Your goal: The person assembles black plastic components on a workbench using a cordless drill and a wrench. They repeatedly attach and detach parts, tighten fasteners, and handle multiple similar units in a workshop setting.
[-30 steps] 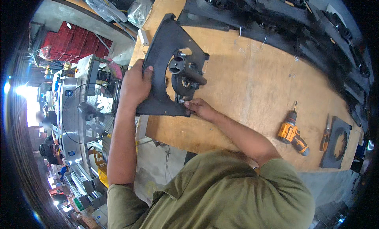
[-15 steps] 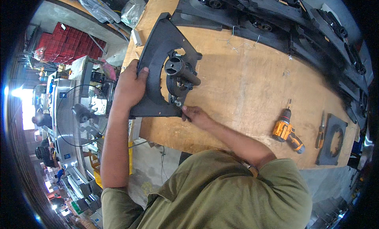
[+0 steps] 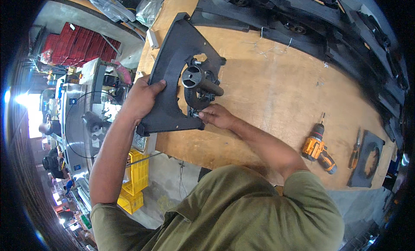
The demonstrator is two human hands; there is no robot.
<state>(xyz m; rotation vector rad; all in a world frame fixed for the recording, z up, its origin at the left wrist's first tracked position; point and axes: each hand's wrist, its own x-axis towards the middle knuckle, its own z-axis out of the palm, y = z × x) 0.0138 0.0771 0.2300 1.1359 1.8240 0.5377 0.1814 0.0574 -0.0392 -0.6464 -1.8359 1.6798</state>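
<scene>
My left hand grips the left edge of a black panel, its thumb lying over the face. The panel stands tilted above the wooden table and has a large round cut-out. Inside that opening sits a black tubular fitting with a short cylinder jutting toward the right. At the lower rim of the opening, my right hand pinches a small silver bolt between thumb and fingers. A second silver bolt shows at the upper rim.
An orange cordless drill lies on the wooden table, with an orange-handled screwdriver and a smaller black plate at the right. Stacked black panels line the far side. A fan and yellow crates stand left.
The panel has tilted a little and its lower edge has swung slightly. My right hand has moved up onto the lower bolt, while my left hand keeps its hold.
</scene>
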